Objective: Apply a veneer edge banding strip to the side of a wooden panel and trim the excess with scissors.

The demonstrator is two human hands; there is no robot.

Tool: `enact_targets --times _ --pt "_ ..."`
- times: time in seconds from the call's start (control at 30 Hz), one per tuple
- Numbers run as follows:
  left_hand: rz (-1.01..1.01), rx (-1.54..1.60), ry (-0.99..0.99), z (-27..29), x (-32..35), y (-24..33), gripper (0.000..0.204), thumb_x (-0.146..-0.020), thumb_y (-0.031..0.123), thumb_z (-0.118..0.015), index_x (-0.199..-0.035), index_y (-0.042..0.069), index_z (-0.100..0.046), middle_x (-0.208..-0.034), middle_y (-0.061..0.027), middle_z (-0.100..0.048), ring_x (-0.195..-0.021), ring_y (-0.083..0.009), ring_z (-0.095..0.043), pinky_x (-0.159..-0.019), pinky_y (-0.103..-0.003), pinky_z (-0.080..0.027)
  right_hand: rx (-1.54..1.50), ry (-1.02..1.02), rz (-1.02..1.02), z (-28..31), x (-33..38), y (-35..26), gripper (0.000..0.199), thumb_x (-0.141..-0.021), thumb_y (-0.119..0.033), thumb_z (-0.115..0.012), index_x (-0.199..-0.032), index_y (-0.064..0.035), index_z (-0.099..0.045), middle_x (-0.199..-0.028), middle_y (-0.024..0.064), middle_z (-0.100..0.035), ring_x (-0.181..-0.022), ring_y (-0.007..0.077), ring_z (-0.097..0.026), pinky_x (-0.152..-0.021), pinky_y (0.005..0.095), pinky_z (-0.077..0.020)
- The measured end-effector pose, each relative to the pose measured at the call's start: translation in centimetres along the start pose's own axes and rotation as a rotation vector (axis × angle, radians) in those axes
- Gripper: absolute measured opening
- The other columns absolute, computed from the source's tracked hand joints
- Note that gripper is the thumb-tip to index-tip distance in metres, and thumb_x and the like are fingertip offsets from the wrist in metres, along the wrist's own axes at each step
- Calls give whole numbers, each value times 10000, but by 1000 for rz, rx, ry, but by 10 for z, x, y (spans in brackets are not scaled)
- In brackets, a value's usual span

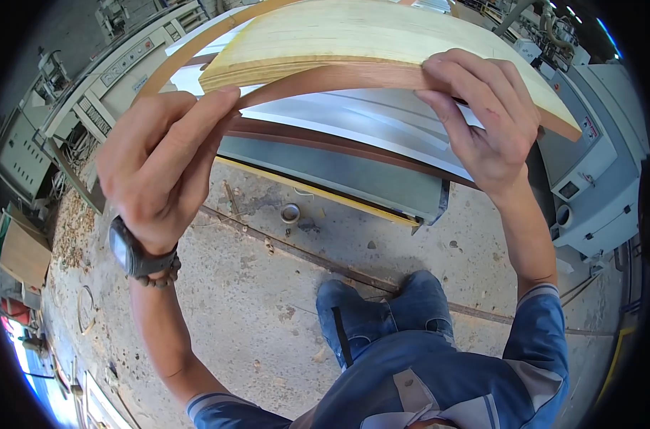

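A pale plywood board (382,32) lies across the top of the view, its front edge facing me. Along that edge runs a thin brown edge-banding strip (339,77), which bows away from the board between my hands. My left hand (160,157), with a watch on the wrist, pinches the strip just off the board's left corner. At the board's front edge, my right hand (489,114) is closed on strip and edge together, thumb below and fingers above. A similar brown band (189,51) curves behind my left hand; I cannot tell whether it is the same piece.
Under the board are white panels (353,118) and a dark brown one, on a grey bench (325,171) with a yellow edge. A small round tin (290,213) stands on the concrete floor. Machines flank me: a long one (128,64) at left, a grey cabinet (589,164) at right.
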State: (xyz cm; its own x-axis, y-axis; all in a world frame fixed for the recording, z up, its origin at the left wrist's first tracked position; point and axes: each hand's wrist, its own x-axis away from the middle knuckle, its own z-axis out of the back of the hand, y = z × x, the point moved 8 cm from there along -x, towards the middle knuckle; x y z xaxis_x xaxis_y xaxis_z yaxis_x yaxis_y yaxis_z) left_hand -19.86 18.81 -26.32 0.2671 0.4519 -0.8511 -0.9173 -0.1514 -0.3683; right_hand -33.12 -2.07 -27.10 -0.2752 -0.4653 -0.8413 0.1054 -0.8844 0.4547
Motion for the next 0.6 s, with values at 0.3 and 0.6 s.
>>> enact_targets --times 0.3,0.6 --pt "304 235 16 -15 7 -27 221 -813 -13 -765 -1030 34 -768 -812 -57 -676 -654 -104 -618 -555 -229 -454 -9 -14 -3 -1 0 -3 371 -686 17 -836 -1039 11 -720 -1001 134 -726 -817 229 -645 -678 295 -530" --pt "125 125 82 16 7 26 221 -780 -6 -777 -995 42 -778 -781 -68 -696 -637 -141 -617 -517 -222 -430 16 -1 -4 -1 3 0 368 -687 1 -844 -1035 -9 -725 -1000 107 -731 -812 209 -645 -675 276 -519"
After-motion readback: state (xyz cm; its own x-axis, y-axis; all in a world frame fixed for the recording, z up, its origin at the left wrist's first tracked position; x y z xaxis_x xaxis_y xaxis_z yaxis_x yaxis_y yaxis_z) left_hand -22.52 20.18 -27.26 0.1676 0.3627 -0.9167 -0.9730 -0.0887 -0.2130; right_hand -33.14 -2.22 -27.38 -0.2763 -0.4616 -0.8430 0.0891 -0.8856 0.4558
